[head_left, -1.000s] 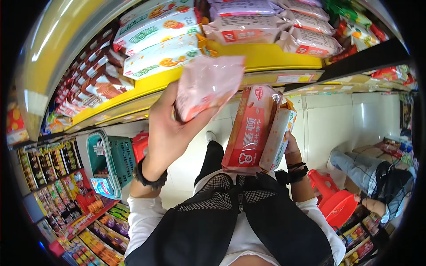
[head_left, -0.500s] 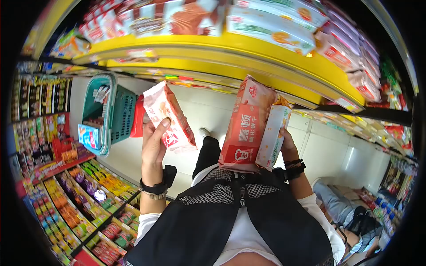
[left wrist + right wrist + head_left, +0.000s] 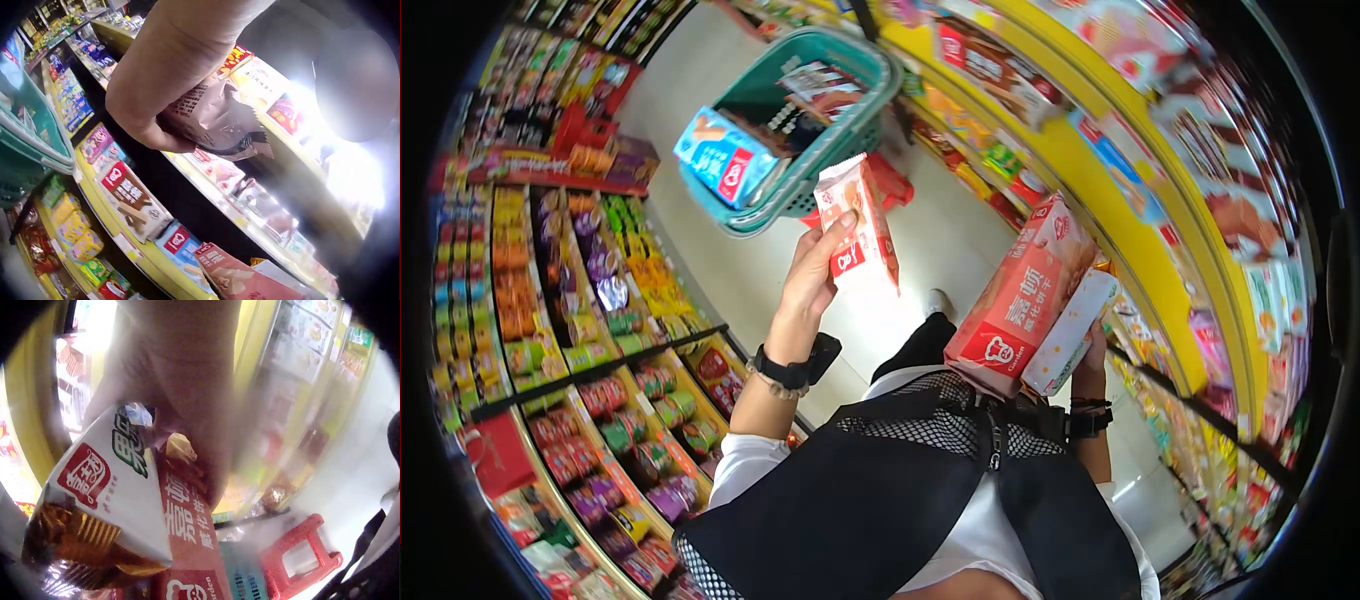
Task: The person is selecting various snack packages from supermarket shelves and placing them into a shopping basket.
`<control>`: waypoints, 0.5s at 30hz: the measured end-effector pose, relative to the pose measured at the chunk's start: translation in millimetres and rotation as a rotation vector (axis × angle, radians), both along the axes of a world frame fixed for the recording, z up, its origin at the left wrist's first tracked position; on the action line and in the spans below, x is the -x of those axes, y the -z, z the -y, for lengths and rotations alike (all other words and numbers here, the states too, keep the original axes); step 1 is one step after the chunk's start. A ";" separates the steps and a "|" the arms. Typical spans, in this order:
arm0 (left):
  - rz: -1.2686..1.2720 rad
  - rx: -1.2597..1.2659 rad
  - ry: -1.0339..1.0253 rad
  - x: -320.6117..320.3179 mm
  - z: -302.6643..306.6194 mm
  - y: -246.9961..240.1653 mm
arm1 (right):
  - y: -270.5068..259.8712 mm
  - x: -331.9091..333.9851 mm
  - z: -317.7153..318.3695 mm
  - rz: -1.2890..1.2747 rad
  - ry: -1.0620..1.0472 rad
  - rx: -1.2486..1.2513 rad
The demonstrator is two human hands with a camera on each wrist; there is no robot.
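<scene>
My left hand (image 3: 808, 278) pinches a small pink biscuit packet (image 3: 862, 235), thumb across its front, in front of the near side of a green shopping basket (image 3: 878, 75). The left wrist view shows that packet's crimped end (image 3: 250, 134) poking out past the hand (image 3: 162, 81). Against my front, my right hand (image 3: 1092, 362) holds a large red pack of wafer biscuits (image 3: 1025, 300) and a slimmer white biscuit packet (image 3: 1072, 330) side by side. Up close, the right wrist view has the white packet's gold end (image 3: 81, 544) beside the red pack (image 3: 187, 519).
A blue biscuit pack (image 3: 725, 155) and other packets lie in the basket, which stands on a red stool (image 3: 888, 185). Yellow-edged shelves (image 3: 1060, 160) of biscuits run along the right. Stepped racks of snacks (image 3: 590, 390) line the left, with pale floor (image 3: 930, 235) between.
My left hand has brought the pink packet down from the shelf front, then over toward the basket. The head view has turned left, bringing the basket nearer. My right hand keeps its two packs.
</scene>
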State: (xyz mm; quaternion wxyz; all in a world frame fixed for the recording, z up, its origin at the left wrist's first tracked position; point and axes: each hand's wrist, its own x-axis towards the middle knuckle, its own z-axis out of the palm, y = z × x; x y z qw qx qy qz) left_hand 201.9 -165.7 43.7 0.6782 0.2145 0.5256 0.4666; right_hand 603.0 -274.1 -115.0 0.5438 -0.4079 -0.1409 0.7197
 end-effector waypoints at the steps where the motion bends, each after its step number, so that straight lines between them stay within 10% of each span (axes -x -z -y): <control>1: 0.013 0.006 -0.064 12.8 -5.2 1.6 | -4.0 11.1 -14.7 0.017 0.002 -0.001; 15: 0.095 -0.108 -0.371 125.5 -123.8 5.4 | -17.4 112.9 -224.9 -0.108 -0.436 0.066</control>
